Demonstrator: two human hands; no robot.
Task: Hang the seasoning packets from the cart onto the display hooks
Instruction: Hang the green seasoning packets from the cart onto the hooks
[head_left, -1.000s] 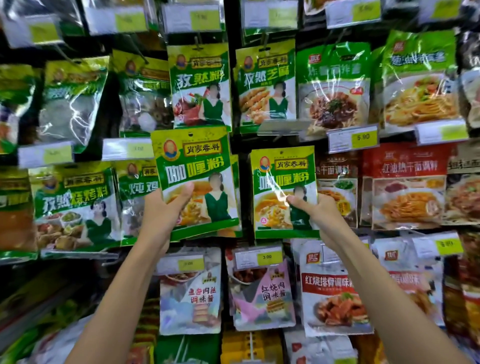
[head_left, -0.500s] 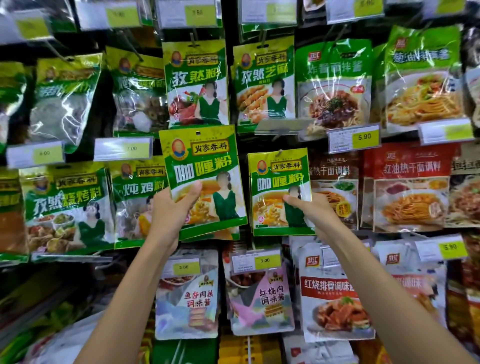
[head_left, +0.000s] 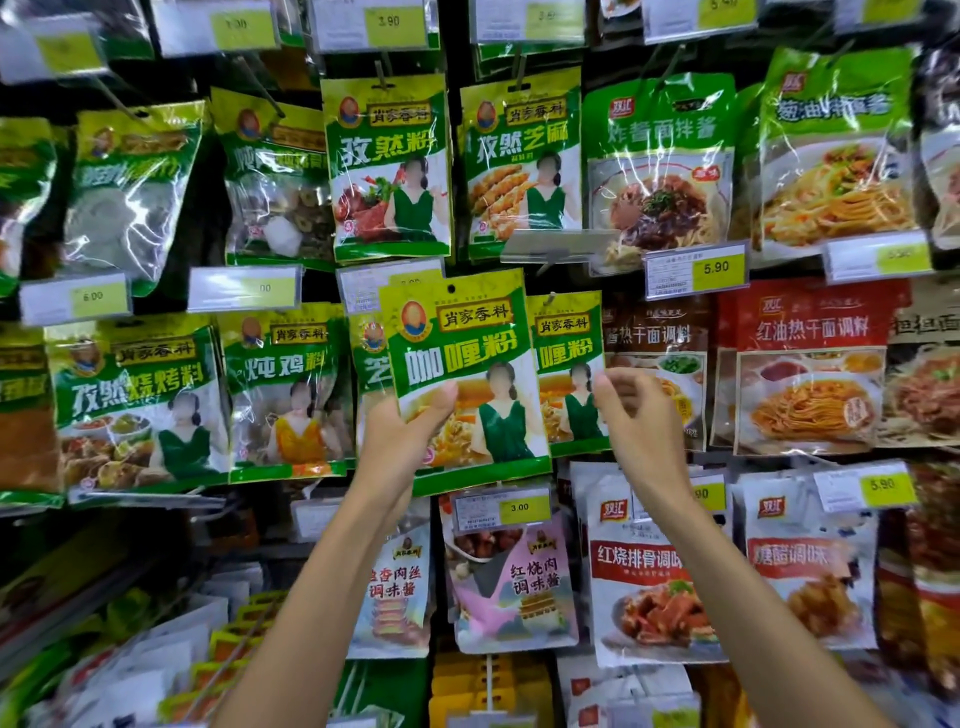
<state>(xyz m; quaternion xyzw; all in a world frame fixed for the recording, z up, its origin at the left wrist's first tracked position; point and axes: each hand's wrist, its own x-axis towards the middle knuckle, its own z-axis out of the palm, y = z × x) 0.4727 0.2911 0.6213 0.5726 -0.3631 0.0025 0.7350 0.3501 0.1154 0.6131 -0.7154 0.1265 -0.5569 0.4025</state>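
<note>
Holding curry packet (head_left: 462, 374) upright in left hand (head_left: 402, 431), long axis vertical, hole up; right hand (head_left: 636, 410) half-open, empty.

The green packet (head_left: 462, 374) in the left hand (head_left: 400, 441) reads 肖家香料 and 咖喱粉 — the hanging packet (head_left: 569, 374) behind it carries the same brand and 喱粉. Above, one green packet (head_left: 387, 166) says 孜然粉, its neighbour (head_left: 522, 156) 孜然芝麻. Price tags show 5.90 (head_left: 716, 268), 3.00 (head_left: 519, 507), 6.00 (head_left: 92, 296) and 3.90 (head_left: 388, 21). A red packet (head_left: 810, 364) reads 红油热干面调料 — a white one (head_left: 641, 571) shows 红烧排骨调.
</note>
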